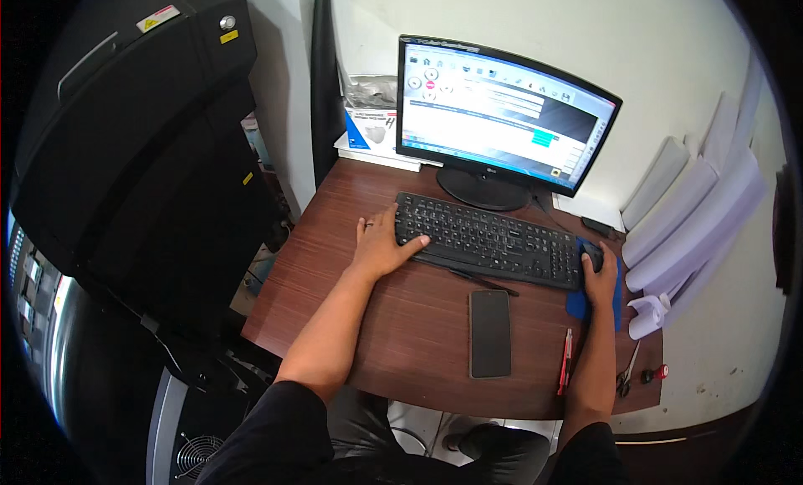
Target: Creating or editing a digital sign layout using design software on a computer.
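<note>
My left hand rests at the left end of a black keyboard, its thumb and fingers spread apart over the edge keys. On the right, my right hand is wrapped round a dark computer mouse, which it partly hides. The mouse sits on a blue mouse pad. Behind the keyboard a monitor is lit, showing a program window with icons and round buttons. A black smartphone with a dark screen lies in front of the keyboard. Along the keyboard's near edge is a dark pen.
Beside my right forearm lie a red pen-like tool, scissors and a red-and-black round item. White paper rolls lean at the right wall. A box stands behind left; a large black machine fills the left.
</note>
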